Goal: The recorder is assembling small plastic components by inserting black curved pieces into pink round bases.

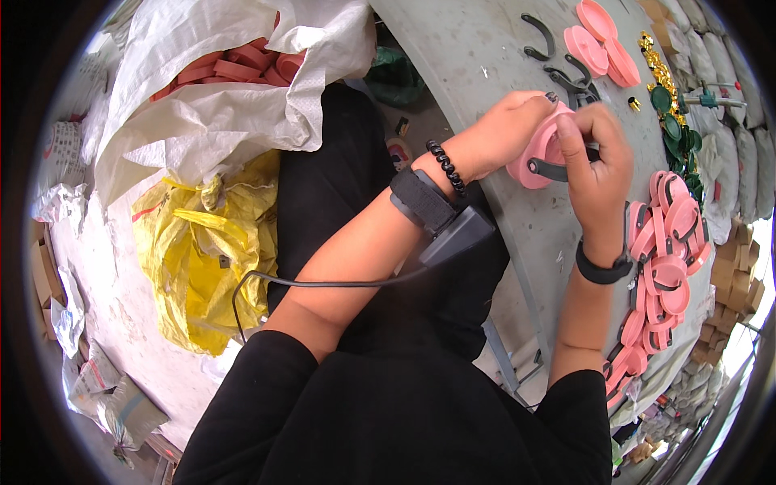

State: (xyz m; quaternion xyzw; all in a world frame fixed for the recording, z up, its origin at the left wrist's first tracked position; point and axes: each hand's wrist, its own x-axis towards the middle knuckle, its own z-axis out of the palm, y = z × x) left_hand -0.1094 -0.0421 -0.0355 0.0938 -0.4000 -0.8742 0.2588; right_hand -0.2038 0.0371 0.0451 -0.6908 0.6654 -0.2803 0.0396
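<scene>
My left hand (pixel 513 129) grips a round pink plastic part (pixel 533 158) at its far left side, above the near edge of the grey table. My right hand (pixel 598 158) is closed around the other side, its thumb against the pink rim. A dark grey curved handle (pixel 548 170) spans the near side of the part and runs into the right hand's grip. The right fingers partly hide where handle and part meet. Just beyond the hands lie loose dark curved handles (pixel 539 36) and several plain pink round parts (pixel 587 50).
Pink parts with dark handles (pixel 667 271) are heaped on the table's right side. Green discs (pixel 672 129) and small gold pieces (pixel 659 61) lie farther back. At left, a white woven sack (pixel 234 113) holds red-pink parts, above a yellow bag (pixel 202 267). A black cable (pixel 323 284) crosses my left forearm.
</scene>
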